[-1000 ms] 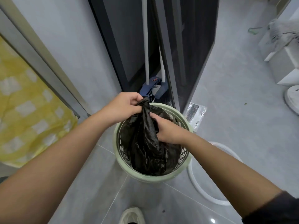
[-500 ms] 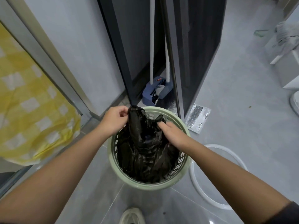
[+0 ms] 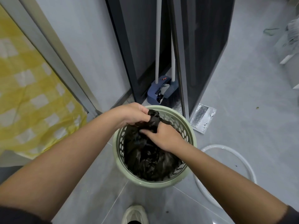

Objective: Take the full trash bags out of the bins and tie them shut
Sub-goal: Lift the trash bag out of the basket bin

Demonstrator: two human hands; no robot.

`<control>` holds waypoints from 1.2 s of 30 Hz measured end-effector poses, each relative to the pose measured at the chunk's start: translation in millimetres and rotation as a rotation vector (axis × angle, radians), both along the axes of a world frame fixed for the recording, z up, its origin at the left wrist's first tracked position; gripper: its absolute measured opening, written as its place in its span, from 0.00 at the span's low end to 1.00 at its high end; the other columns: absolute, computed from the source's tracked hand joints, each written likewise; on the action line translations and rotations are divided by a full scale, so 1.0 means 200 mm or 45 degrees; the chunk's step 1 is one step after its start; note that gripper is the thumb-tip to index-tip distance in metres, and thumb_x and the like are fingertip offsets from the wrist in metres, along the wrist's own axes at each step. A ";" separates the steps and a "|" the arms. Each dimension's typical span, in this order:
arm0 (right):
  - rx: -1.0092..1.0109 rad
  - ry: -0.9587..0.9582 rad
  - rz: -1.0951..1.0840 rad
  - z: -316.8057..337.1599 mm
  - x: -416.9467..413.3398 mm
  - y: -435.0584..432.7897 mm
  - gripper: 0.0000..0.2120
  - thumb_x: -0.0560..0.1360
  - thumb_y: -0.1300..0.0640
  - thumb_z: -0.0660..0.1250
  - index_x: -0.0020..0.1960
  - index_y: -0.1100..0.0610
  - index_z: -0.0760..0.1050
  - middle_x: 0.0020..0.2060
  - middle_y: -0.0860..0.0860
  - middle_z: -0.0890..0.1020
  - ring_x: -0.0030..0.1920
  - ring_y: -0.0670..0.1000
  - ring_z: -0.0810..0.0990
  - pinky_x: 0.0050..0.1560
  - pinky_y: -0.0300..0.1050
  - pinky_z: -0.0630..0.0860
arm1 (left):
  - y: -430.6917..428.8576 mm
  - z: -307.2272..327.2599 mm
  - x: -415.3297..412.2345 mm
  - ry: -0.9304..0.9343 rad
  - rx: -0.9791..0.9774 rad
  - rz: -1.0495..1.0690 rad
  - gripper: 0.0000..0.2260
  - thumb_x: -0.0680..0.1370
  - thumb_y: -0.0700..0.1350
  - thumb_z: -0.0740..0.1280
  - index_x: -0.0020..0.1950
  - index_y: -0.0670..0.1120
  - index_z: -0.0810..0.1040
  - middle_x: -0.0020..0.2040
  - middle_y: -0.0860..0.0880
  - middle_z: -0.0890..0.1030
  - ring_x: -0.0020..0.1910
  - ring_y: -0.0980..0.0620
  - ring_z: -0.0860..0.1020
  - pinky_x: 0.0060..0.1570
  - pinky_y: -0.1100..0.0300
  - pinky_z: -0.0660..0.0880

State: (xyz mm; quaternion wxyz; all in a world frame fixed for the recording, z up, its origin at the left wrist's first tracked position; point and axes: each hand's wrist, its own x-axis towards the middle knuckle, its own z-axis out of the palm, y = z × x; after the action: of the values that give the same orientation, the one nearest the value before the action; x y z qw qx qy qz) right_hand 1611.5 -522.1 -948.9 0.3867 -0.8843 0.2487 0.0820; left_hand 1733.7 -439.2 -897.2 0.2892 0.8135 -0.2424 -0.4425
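The bin [image 3: 155, 183] stands close against a dark door frame [image 3: 179, 62], with a broom and dustpan [image 3: 159, 92] standing just behind it and the wall [image 3: 84, 46] near on the left. The bag [image 3: 145, 156] fills the bin's mouth. Open floor [image 3: 250, 94] lies to the right, past a foil sheet [image 3: 203, 118] and a white ring [image 3: 226, 146]; a shoe [image 3: 135, 214] stands just in front.

Black bag [image 3: 150, 157], green perforated bin [image 3: 155, 183]

Grey tiled floor [image 3: 242, 110] here, with the green holey bin [image 3: 155, 183] standing just ahead of my shoe [image 3: 135, 214]. A white ring [image 3: 218, 146] lies flat beside the bin on its right. There's a silvery foil sheet [image 3: 203, 118] further back, and a blue dustpan [image 3: 159, 92] behind the bin.
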 end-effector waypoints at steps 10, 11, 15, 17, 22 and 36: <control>0.002 -0.178 -0.090 0.02 -0.07 -0.06 0.16 0.74 0.61 0.57 0.30 0.57 0.55 0.25 0.52 0.64 0.27 0.52 0.62 0.29 0.46 0.57 | 0.28 -0.26 0.07 -0.666 0.278 0.219 0.13 0.77 0.51 0.61 0.58 0.47 0.75 0.58 0.46 0.74 0.55 0.46 0.75 0.56 0.51 0.73; 0.008 -0.173 -0.086 0.03 -0.06 -0.06 0.17 0.75 0.61 0.56 0.30 0.57 0.55 0.25 0.53 0.64 0.27 0.52 0.61 0.29 0.47 0.57 | 0.31 -0.30 0.07 -0.643 0.346 0.192 0.13 0.78 0.49 0.60 0.58 0.45 0.76 0.58 0.43 0.75 0.55 0.44 0.75 0.56 0.50 0.74; 0.019 -0.156 -0.092 0.08 -0.06 -0.06 0.18 0.76 0.62 0.56 0.29 0.58 0.55 0.26 0.52 0.64 0.27 0.51 0.61 0.27 0.45 0.56 | 0.37 -0.31 0.05 -0.175 0.235 0.392 0.08 0.81 0.42 0.57 0.50 0.44 0.76 0.45 0.42 0.80 0.41 0.46 0.80 0.37 0.52 0.79; 0.055 -0.172 -0.110 0.10 -0.05 -0.04 0.18 0.76 0.62 0.56 0.30 0.57 0.55 0.26 0.51 0.63 0.27 0.50 0.60 0.26 0.42 0.55 | 0.38 -0.30 0.06 -0.023 0.184 0.484 0.07 0.81 0.42 0.59 0.49 0.43 0.76 0.42 0.43 0.81 0.37 0.48 0.80 0.33 0.54 0.80; 0.132 -0.346 -0.152 0.21 0.00 -0.02 0.15 0.75 0.63 0.57 0.32 0.57 0.55 0.28 0.52 0.62 0.30 0.51 0.58 0.30 0.45 0.56 | 0.39 -0.30 0.08 0.122 0.165 0.593 0.08 0.80 0.42 0.63 0.43 0.41 0.74 0.40 0.42 0.80 0.35 0.48 0.78 0.26 0.59 0.78; 0.004 -0.570 -0.283 0.71 -0.07 -0.17 0.15 0.75 0.63 0.55 0.31 0.56 0.55 0.27 0.50 0.64 0.30 0.50 0.59 0.27 0.44 0.57 | 0.37 -0.29 0.08 0.154 0.225 0.699 0.10 0.80 0.41 0.61 0.56 0.37 0.75 0.47 0.40 0.79 0.40 0.44 0.78 0.30 0.53 0.76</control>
State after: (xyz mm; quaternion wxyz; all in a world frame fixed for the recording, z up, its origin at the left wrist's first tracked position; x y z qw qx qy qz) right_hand 1597.4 -556.9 -806.1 0.4400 -0.8471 0.2524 -0.1585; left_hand 1750.5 -365.9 -954.7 0.3402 0.8428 0.0439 -0.4147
